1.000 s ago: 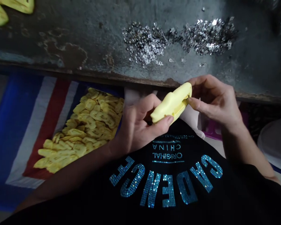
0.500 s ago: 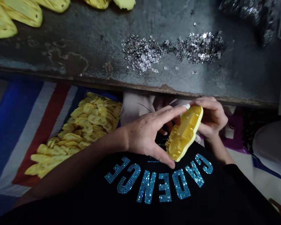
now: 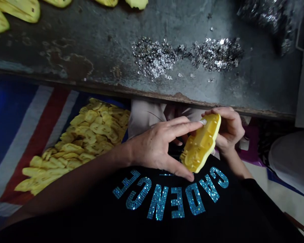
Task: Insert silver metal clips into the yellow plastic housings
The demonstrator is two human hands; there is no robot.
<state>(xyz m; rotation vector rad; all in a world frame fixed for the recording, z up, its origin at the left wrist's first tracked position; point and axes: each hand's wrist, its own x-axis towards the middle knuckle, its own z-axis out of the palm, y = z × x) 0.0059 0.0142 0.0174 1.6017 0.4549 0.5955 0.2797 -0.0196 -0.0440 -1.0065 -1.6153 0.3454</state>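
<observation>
Grey, worn metal makes the tabletop (image 3: 103, 50) across the far side, its front edge chipped and rusty. Below it on the left lies a blue, white and red striped sheet (image 3: 40, 128) with a broad pile of yellow pieces (image 3: 88, 135); a black shirt (image 3: 111, 216) with glittering blue letters fills the near middle, and a magenta plastic item (image 3: 253, 143) sits low on the right. Small silvery metal bits (image 3: 157, 59) lie heaped on the tabletop. Just off its near edge, the yellow shell (image 3: 201, 141) shows its hollow, ribbed inside, facing up and left, its long axis slanting from near left to far right. The right hand (image 3: 228, 130) grips its far right end; the left hand (image 3: 157, 145) has its fingers spread, one fingertip on the inside, the thumb at the near end.
</observation>
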